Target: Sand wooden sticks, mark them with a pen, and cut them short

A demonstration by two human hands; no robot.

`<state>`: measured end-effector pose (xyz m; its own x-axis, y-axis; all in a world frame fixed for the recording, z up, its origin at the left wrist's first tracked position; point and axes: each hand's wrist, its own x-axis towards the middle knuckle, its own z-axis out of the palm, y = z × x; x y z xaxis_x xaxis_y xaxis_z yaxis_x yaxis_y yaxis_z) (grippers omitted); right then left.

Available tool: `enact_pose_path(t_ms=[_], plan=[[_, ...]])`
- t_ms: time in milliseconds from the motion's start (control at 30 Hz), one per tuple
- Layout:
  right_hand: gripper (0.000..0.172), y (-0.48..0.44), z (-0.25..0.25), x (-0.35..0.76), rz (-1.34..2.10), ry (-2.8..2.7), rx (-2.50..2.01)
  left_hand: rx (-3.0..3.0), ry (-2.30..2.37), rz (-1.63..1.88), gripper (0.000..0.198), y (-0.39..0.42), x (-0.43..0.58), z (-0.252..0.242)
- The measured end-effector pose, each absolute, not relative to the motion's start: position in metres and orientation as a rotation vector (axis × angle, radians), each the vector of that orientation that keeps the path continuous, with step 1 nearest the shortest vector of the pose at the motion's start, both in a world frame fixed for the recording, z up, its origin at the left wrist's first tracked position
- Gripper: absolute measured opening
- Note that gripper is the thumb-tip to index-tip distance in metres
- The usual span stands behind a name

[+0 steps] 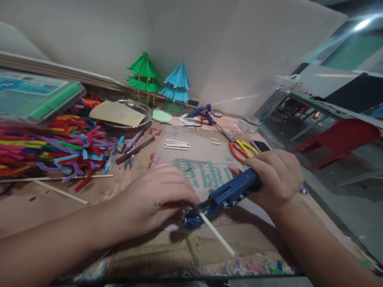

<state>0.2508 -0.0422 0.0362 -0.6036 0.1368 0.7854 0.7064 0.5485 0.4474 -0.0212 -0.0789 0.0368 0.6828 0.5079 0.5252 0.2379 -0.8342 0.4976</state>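
My right hand [277, 179] is closed around the handles of a blue hand cutter [236, 190], which slants down to the left over the cardboard. Between the cutter's jaws lies a thin pale wooden stick [217, 235], its near end sticking out toward me. My left hand [164, 195] is closed just left of the jaws, its fingertips pinched on the stick's far part, which the hand mostly hides. Beyond both hands, several short cut sticks [176, 144] lie side by side on the cardboard [158, 249]. Two tiny pieces [216, 142] rest to their right.
Left are bundled colourful pipe cleaners [60, 147], a plastic case [38, 97], pens [134, 150] and a long stick [61, 192]. Behind stand green [145, 75] and blue [176, 85] pagoda models, a glue gun [203, 114], scissors [236, 145] and a clear bottle [260, 111]. Scraps line the front edge.
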Motion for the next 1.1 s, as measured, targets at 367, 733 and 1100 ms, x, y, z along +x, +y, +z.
enact_pose_path(t_ms=[367,733,1100], plan=[[0.016,-0.0418,0.0359,0.2505,-1.032,-2.046,-0.676,2.465,0.596,0.946,0.013,-0.0792,-0.0196,0.0387],[0.015,-0.0416,0.0373,0.2512,-1.032,-2.055,-0.667,2.448,0.599,0.919,0.014,-0.0796,-0.0200,0.0389],[0.017,-0.0456,0.0406,0.2521,-1.021,-2.110,-0.653,2.455,0.584,0.907,0.014,-0.0799,-0.0196,0.0383]])
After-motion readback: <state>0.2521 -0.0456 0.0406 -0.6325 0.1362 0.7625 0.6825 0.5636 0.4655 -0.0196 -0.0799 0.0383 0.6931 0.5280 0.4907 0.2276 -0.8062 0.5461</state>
